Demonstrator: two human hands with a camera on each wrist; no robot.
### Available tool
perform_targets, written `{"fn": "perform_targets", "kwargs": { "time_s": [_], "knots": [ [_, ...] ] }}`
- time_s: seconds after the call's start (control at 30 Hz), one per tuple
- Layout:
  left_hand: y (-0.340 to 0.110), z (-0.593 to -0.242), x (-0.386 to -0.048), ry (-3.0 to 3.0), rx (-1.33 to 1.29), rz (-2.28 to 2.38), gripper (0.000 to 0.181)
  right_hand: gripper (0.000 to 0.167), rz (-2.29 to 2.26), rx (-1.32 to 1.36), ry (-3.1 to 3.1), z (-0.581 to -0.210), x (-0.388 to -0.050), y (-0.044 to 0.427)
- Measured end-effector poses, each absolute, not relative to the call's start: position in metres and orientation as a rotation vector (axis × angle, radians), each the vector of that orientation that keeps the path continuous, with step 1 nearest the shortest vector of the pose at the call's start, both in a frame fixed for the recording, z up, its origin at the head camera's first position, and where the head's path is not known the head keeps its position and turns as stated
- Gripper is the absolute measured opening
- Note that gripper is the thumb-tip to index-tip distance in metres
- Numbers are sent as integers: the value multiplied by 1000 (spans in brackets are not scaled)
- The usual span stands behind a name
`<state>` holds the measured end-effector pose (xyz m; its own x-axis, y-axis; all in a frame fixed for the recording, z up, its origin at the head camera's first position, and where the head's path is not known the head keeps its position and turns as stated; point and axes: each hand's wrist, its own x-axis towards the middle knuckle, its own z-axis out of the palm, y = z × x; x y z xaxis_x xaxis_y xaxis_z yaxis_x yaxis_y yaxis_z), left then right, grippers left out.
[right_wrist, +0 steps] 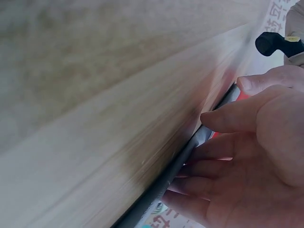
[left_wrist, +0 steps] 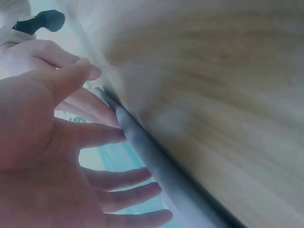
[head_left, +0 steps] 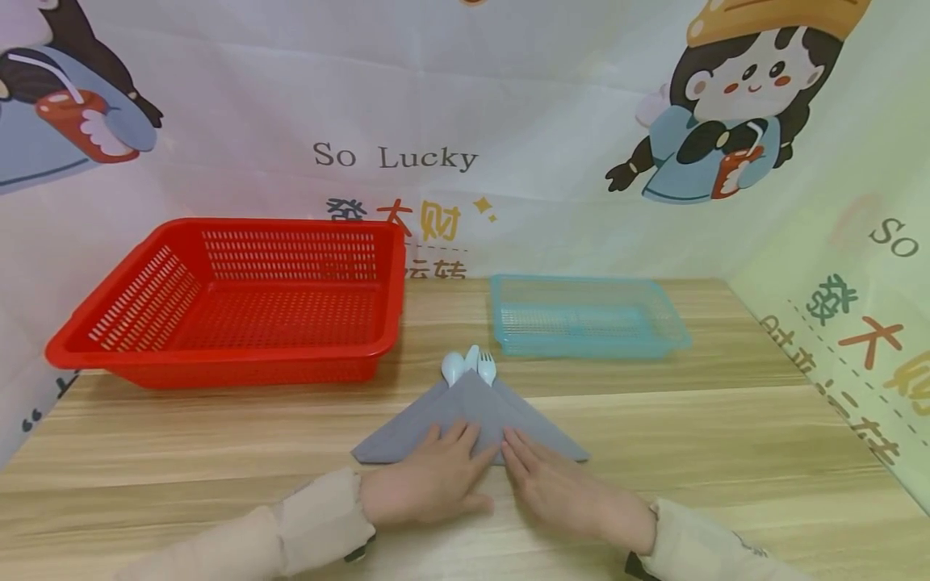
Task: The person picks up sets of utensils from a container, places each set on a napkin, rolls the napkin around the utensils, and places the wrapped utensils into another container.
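A grey napkin (head_left: 465,403), folded into a triangle, lies on the table with its peak pointing away from me. From under the peak stick out a pale blue spoon (head_left: 453,367), a knife (head_left: 471,356) and a fork (head_left: 487,367); their handles are hidden by the cloth. My left hand (head_left: 429,476) rests on the napkin's near left part, fingers extended. On the near right part lie the straight fingers of my right hand (head_left: 555,484). Both wrist views show the napkin's folded edge (left_wrist: 156,166) low against the table, with fingertips touching it.
A red perforated basket (head_left: 240,371) stands at the back left. At the back right is a translucent light blue basket (head_left: 581,349). Behind them hangs a white printed cloth (head_left: 407,97) with cartoon figures, and it also covers the right side. The table (head_left: 726,452) has a wood grain.
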<state>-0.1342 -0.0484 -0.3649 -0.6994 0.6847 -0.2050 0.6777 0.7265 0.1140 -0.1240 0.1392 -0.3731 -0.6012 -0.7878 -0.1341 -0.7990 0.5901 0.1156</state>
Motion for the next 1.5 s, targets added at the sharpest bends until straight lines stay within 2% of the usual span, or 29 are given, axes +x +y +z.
{"fn": "perform_targets", "kwargs": {
  "time_s": [0.47, 0.9, 1.2, 1.5],
  "knots": [
    [-44, -364, -135, 2576, 1096, -69, 81, 39, 223, -1389, 2762, -373, -126, 138],
    [-44, -366, -136, 2574, 1091, -64, 82, 29, 588, -1747, 2938, -380, -138, 137],
    [-44, -365, -136, 2582, 1106, -90, 81, 29, 635, -1700, 2940, -383, -140, 135],
    [-44, -364, -137, 2578, 1097, -94, 81, 21, 692, -1752, 2959, -387, -146, 134]
  ]
}}
